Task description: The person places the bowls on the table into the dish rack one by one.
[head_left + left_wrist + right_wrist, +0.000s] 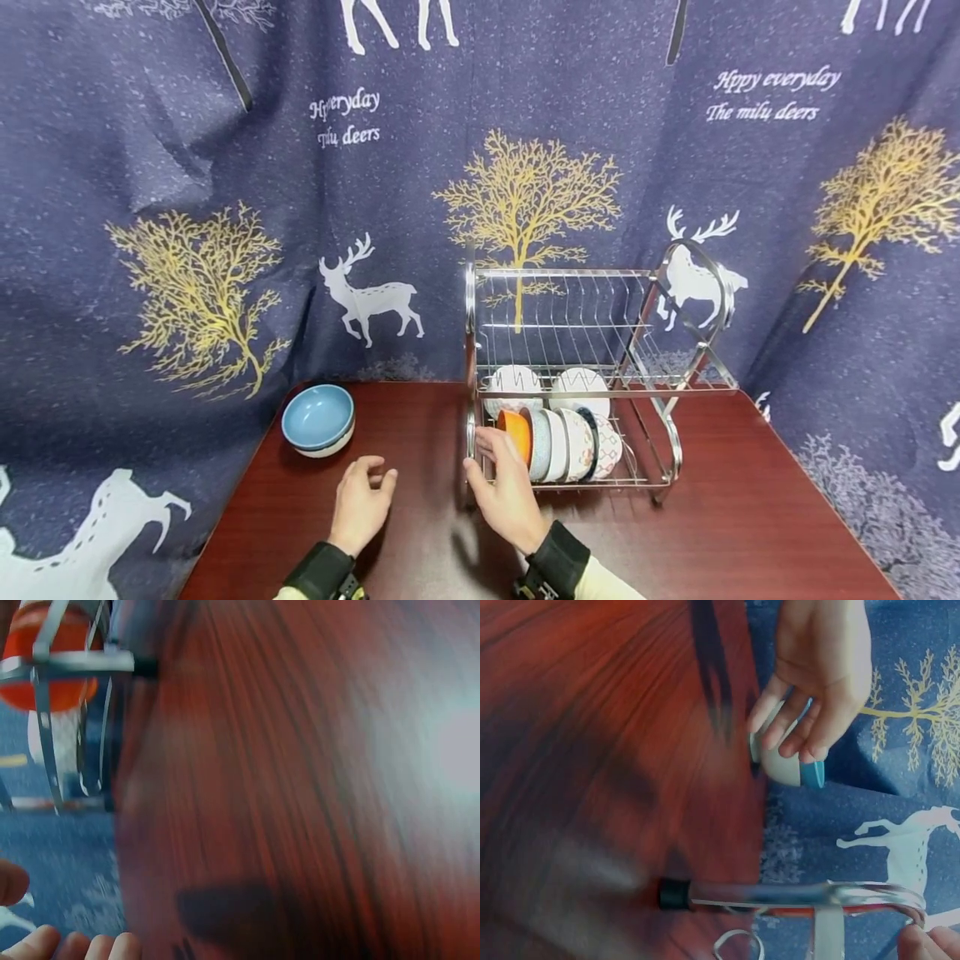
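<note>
My left hand [363, 500] hovers over the table's left half, fingers loosely bent and holding nothing. In the right wrist view, this hand overlaps a blue-and-white bowl [784, 766]. My right hand [506, 492] is at the left end of a two-tier metal dish rack [570, 392], beside its upright and an orange bowl [515, 433]. Its fingers are extended with nothing visible between them; in the right wrist view the fingertips [922, 945] are right at the rack's bent tube [870, 892]. Several bowls [558, 446] stand on edge along the lower tier's front.
Blue bowls [318, 417], apparently stacked, sit at the table's back left. Two white bowls [513, 387] lean at the back of the lower tier. The upper tier shows bare wires. A dark blue cloth [390, 192] with deer and trees hangs behind the reddish-brown table [750, 517].
</note>
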A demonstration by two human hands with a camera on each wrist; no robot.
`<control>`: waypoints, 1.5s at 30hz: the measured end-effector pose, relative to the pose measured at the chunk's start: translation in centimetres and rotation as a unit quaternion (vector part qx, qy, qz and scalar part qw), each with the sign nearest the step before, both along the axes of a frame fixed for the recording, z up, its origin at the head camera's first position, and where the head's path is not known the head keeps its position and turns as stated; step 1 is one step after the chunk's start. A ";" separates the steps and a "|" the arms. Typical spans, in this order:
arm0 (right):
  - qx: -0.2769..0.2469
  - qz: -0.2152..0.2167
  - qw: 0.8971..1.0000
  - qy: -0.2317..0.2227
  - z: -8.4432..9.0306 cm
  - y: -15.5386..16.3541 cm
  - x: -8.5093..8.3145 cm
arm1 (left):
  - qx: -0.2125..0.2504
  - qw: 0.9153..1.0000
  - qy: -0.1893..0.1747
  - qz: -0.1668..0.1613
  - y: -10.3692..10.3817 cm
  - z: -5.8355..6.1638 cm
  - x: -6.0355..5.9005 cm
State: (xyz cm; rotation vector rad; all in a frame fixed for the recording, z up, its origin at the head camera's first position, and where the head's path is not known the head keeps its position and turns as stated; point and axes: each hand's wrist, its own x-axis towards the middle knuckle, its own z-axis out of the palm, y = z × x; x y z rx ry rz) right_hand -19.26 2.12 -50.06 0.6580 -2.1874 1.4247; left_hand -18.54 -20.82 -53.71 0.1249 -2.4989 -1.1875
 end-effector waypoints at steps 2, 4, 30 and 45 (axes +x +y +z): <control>-0.019 -0.003 0.999 -0.039 0.0 -0.3 0.1 | -0.012 1.000 -0.001 0.009 -1.0 0.0 -0.1; -0.042 -0.002 0.996 -0.075 -0.1 -0.5 0.2 | -0.021 1.000 0.001 0.020 -2.0 0.0 -0.2; -0.165 0.001 0.966 -0.198 1.5 -2.5 1.9 | 0.055 0.971 -0.082 0.217 -10.2 1.1 -3.5; -0.140 -0.007 0.973 -0.185 1.5 -2.5 1.9 | -0.033 0.973 -0.161 0.161 -12.7 2.9 -5.6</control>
